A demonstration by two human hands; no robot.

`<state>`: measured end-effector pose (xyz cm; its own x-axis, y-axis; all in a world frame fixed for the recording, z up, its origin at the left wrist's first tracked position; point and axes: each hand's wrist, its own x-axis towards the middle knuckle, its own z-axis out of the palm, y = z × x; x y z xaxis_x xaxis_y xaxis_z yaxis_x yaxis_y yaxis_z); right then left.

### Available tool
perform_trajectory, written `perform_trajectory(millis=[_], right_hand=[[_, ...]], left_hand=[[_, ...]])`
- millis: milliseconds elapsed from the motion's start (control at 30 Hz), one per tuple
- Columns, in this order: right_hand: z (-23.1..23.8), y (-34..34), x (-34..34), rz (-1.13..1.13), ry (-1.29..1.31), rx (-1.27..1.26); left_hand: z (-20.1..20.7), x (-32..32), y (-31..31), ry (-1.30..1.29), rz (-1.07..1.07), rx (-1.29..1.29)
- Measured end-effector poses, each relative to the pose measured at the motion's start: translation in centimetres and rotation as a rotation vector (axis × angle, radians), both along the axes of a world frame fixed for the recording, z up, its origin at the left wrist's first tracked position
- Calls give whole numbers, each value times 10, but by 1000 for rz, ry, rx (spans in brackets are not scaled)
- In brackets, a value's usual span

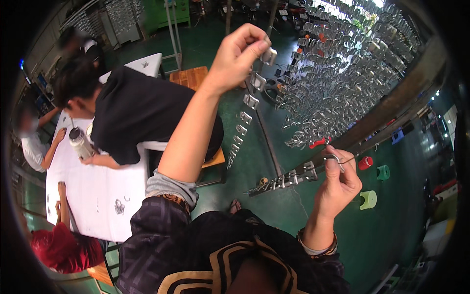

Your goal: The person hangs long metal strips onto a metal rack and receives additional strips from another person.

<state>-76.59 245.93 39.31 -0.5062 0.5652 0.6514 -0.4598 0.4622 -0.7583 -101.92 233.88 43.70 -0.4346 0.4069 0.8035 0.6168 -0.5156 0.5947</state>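
My left hand (237, 59) is raised high, its thumb and fingers pinched together at the top of a strand of small silvery metal brackets (251, 102). The strand hangs below, its pieces spaced one under another. Lower and to the right, my right hand (338, 191) is closed on a bent metal wire hook (334, 158). Beside that hand a second strand of metal brackets (293, 177) trails down toward the floor. Whether this strand is tied to the hook cannot be made out.
Many strands of metal parts (338, 83) hang beyond a dark beam (401, 98) at the right. Several people sit or lean around a white table (93, 196) at the left; one holds a bottle (80, 143). A wooden stool (188, 77) and a yellow-green plastic stool (368, 199) stand on the green floor.
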Motion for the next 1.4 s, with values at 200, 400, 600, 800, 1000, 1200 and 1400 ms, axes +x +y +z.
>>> perform_trajectory(millis=[200,400,600,800,1000,1200,1400], right_hand=[[-6,9,-66,52,-2,114],[-4,15,-105,11,-39,188],[-9,26,-132,-138,-63,244],[3,29,-154,-251,-180,244],[4,33,-180,-361,-215,103],[0,40,-196,-465,-287,10],[-6,43,-206,-551,-327,29]], left_hand=[[14,-83,29,12,62,9],[29,-155,77,8,84,27],[41,-226,143,13,-51,80],[52,-284,204,41,-162,127],[78,-313,257,23,-163,29],[92,-344,324,-1,-383,84],[105,-359,403,38,-423,44]])
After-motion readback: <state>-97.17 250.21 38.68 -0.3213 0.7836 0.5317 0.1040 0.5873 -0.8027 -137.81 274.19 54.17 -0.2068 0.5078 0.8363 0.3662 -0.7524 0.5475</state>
